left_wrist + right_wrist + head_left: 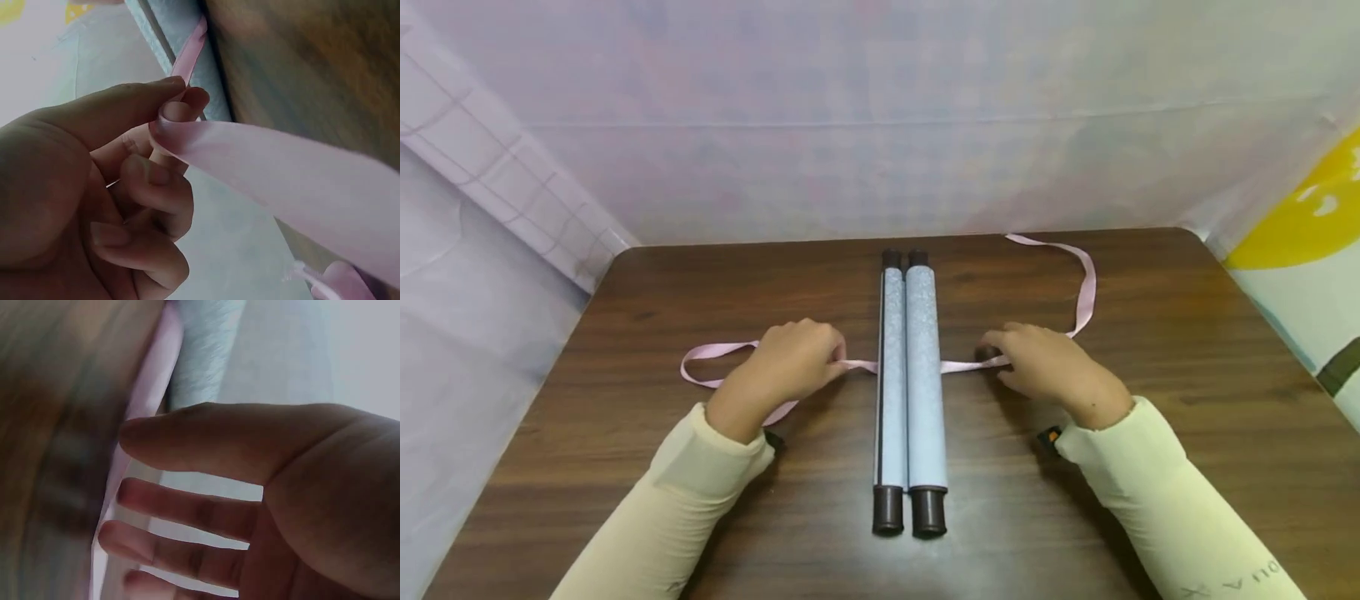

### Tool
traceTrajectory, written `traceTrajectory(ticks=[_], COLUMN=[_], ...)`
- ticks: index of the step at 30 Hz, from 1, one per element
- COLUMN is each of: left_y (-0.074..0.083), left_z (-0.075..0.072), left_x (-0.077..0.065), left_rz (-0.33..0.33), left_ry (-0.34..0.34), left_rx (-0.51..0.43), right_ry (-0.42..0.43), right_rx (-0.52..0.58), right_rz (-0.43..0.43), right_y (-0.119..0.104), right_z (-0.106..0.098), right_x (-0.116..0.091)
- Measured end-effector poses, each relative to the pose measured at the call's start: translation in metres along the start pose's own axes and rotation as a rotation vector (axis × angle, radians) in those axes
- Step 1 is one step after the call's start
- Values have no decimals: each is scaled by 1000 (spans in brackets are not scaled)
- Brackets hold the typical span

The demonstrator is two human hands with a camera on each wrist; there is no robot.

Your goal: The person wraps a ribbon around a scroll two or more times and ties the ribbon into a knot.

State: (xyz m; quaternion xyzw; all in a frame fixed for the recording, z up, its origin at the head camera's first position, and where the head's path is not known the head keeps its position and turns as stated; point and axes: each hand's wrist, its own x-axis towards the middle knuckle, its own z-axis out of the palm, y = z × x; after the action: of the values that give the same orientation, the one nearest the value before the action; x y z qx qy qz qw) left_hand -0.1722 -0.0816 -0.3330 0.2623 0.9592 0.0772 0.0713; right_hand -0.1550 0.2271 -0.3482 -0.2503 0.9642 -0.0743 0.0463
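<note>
- Head: a pale-blue twin-roll scroll with dark brown caps (927,375) lies on a brown wood-grain tabletop (700,287) between the left hand (792,362) and right hand (1047,364); a flat pink ribbon (1087,296) extends from both sides.
- Left wrist: the left hand's grip pinches the ribbon.
- Right wrist: the right hand's grip is spread, fingertips by the ribbon.

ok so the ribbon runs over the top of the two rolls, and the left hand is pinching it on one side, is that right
Not over: the ribbon passes underneath the two rolls, as the head view shows. The left hand is indeed pinching it on one side.
</note>
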Motion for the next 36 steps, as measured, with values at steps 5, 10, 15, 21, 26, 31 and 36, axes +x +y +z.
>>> traceTrajectory(ticks=[5,10,15,21,26,31,36], left_y=[-1,2,7,13,19,25,31], left_z=[-7,-10,-8,0,7,12,14], left_x=[-3,-4,-2,1,1,2,3], left_rz=[-6,-15,48,171,206,193,188], left_ry=[-26,-50,-65,-79,-76,-35,-4], left_rx=[-27,-64,-182,-386,-493,-514,-481], right_ry=[-64,-126,-146,-153,-70,6,40], right_rx=[17,48,224,611,876,1107,1326], right_rz=[89,84,-28,-33,63,110,151], right_y=[8,11,15,12,3,-9,-21], right_z=[-2,-7,-11,-6,-2,4,14], right_x=[2,3,4,10,17,22,25])
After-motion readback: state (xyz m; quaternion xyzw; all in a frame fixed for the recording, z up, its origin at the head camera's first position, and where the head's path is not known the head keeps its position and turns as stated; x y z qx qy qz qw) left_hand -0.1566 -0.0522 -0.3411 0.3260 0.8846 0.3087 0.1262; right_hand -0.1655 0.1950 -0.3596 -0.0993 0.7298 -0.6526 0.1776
